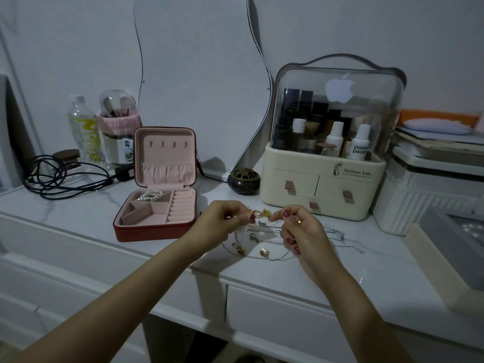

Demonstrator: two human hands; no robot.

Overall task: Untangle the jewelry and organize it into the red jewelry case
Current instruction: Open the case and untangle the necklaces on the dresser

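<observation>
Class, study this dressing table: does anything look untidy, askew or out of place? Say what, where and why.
Two things. A tangle of chains and charms lies loose on the marble top below both hands, outside the open red jewelry case, whose only visible contents are pearls in one back compartment. A black cable sprawls in messy loops at the far left.

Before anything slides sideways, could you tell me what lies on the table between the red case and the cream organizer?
In the head view, a small dark incense pot stands between the case and the organizer, toward the back.
</observation>
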